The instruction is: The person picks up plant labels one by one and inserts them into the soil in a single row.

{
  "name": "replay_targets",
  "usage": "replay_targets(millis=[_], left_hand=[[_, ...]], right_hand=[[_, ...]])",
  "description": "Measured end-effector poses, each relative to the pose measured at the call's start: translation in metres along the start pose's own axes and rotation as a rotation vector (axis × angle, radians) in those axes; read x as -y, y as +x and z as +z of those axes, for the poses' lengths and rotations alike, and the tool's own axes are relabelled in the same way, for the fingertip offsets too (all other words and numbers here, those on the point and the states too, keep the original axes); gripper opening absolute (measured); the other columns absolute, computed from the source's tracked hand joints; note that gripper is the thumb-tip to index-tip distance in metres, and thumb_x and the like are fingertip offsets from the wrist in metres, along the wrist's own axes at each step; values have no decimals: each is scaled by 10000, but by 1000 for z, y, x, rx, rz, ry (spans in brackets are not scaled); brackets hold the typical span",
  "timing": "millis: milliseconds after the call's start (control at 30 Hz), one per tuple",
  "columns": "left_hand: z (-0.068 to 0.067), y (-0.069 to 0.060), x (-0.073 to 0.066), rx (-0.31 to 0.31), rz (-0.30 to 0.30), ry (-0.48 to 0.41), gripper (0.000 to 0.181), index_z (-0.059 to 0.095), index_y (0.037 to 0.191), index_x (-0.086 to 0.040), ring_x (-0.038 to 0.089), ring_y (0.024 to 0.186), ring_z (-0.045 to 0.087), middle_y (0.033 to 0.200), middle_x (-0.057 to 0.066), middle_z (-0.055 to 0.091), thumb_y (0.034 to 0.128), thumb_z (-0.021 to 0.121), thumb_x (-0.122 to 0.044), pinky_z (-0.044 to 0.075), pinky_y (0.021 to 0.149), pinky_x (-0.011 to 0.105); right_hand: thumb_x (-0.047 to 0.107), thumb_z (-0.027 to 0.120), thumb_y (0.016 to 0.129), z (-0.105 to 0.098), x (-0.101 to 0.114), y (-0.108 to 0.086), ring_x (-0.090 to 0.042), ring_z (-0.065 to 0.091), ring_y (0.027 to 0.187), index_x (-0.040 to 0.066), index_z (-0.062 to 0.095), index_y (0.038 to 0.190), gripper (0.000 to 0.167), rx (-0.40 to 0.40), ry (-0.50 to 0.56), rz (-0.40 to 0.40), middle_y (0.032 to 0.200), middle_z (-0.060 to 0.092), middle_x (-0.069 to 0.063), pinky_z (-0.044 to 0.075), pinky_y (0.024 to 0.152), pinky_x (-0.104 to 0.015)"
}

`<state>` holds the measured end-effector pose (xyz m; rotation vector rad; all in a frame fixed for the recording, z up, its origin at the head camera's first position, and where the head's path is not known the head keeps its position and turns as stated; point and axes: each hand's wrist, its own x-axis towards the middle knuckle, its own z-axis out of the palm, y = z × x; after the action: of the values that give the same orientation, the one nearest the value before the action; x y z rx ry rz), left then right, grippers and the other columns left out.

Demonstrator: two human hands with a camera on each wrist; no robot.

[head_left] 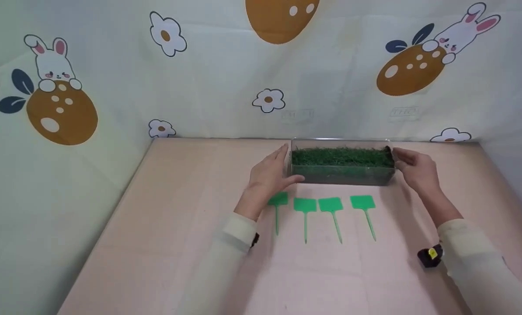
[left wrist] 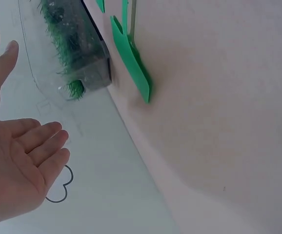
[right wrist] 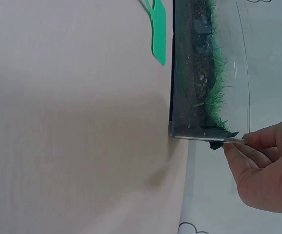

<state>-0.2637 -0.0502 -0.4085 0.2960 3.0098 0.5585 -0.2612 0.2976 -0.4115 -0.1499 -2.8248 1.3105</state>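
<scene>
A clear rectangular box (head_left: 339, 176) filled with green artificial grass (head_left: 339, 156) stands near the table's back edge. Beside its left end is my left hand (head_left: 267, 177), thumb spread and fingers extended; the left wrist view shows this hand (left wrist: 24, 165) with an empty palm, apart from the box. At the other end, my right hand (head_left: 420, 173) pinches the upper end wall between thumb and fingers, plainest in the right wrist view. A dark scrap (right wrist: 216, 145) pokes over that wall near the fingertips. Several green plant labels (head_left: 305, 204) lie in front of the box, the leftmost partly behind my left hand.
The pale pink tabletop (head_left: 178, 245) meets a hanging cloth (head_left: 213, 78) printed with rabbits and flowers right behind the box. More cloth hangs along the left side. Dark wrist devices (head_left: 430, 257) sit by the sleeves.
</scene>
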Motion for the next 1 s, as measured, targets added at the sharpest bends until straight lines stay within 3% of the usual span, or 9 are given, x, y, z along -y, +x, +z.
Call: replay_targets(millis=[300,533,700,1000], left_hand=[[3,1,4,-66,-5,-20,860,271,1590,-178,242,1304,577,1563,49,452,911,680,-512,506,1054,384],[3,1,10,-112,-41,-73,827,298,1580,-181,250,1289,589,1571,44,439,912,707,-446,501,1060,381],[3,1,13,-153,-46,-88,790,336,1567,-188,234,1132,677,1523,42,505,913,714,-420,557,964,367],[0,3,16,-140,-65,-141,703,442,1512,-168,258,1328,559,1505,61,522,918,693,-448,499,1064,392]], right_hand=[[59,470,1035,11,10,1,-397,440,1404,-28,428,1480,455,25,-5,-34,1492,472,-246,431,1106,-505],[50,486,1029,19,16,1,-408,482,1368,-39,451,1462,444,29,-18,-71,1457,501,-265,433,1102,-512],[50,493,1029,22,18,1,-403,481,1372,-36,447,1466,448,39,-13,-76,1466,496,-260,440,1097,-505],[56,507,1026,23,18,-2,-405,474,1378,-24,435,1476,463,51,-34,-85,1488,476,-249,435,1101,-507]])
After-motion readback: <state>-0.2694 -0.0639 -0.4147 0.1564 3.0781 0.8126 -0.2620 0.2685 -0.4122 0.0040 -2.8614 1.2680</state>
